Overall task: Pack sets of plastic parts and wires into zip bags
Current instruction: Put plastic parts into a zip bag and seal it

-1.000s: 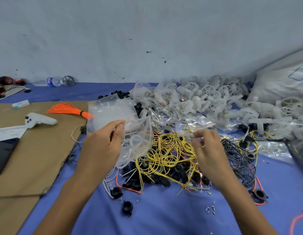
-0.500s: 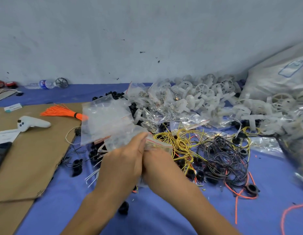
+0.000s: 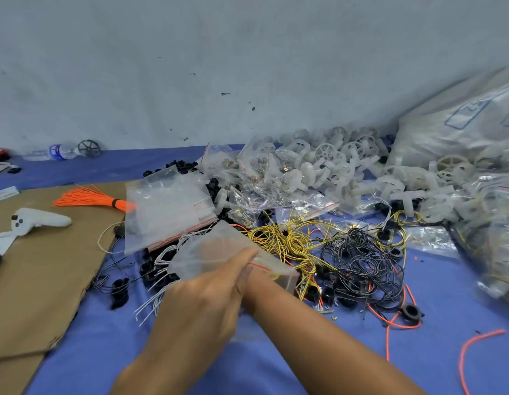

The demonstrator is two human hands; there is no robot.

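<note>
Mid-cloth, head view: left hand [image 3: 202, 303] pinches small clear plastic zip bag [image 3: 216, 249], thumb laid along its red seal strip. Bag sits just beside yellow wire tangle [image 3: 287, 240]. Right hand hidden behind left, can't tell its fingers. Progress, my read: early. Some filled clear bags [image 3: 247, 178] lie by white plastic wheel parts [image 3: 327, 169], and the loose heaps are big, incl. black wire tangle [image 3: 361, 258]. Room: bare blue cloth [image 3: 99, 337] near side. Brown cardboard sheet [image 3: 48, 280] edge left, wires crowd right.

Even, soft light, faint shadows, hands motion-blurred, wide-angle bending at edges, right side perhaps smeared
</note>
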